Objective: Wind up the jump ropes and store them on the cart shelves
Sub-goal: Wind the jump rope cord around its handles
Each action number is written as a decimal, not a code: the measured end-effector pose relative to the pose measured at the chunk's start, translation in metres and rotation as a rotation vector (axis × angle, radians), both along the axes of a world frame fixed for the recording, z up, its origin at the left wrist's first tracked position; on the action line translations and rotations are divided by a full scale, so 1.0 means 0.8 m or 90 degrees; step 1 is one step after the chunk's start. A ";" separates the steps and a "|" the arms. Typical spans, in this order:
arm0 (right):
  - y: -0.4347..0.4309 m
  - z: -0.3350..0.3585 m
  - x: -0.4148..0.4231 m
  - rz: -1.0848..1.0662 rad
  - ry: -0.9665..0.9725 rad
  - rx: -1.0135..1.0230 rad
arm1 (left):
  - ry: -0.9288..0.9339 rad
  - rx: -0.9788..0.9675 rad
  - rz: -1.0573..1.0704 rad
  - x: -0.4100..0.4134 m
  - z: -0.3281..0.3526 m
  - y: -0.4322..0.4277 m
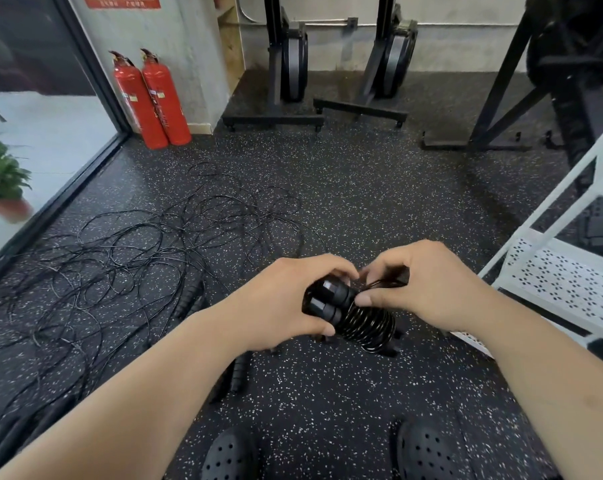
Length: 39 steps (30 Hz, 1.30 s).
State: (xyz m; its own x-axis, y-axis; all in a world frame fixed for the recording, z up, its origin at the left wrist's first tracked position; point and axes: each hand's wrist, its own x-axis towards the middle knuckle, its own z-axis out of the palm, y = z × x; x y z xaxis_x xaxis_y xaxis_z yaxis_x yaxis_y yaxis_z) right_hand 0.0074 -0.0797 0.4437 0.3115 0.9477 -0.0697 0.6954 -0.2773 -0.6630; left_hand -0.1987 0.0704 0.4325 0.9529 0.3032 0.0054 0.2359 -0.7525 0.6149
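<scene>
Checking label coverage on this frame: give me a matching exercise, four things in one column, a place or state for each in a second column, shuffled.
Things
1. wound jump rope
2. loose ropes
3. fire extinguishers
4. cart shelf

Places or states
A. white, perforated, at the right edge
B. red, upright by the back wall
C. gripped by left hand and right hand
D. tangled on the floor, left

Pairs: 1-C, 2-D, 3-B, 4-A
</scene>
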 end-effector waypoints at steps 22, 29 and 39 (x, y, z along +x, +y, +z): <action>0.026 -0.016 -0.065 -0.366 0.091 0.327 | -0.289 -0.175 0.325 0.041 -0.029 -0.056; 0.030 -0.011 -0.079 -0.310 0.029 0.345 | -0.227 -0.077 0.348 0.045 -0.035 -0.057; 0.037 0.003 -0.061 -0.193 0.090 0.249 | -0.121 -0.060 0.278 0.033 -0.016 -0.034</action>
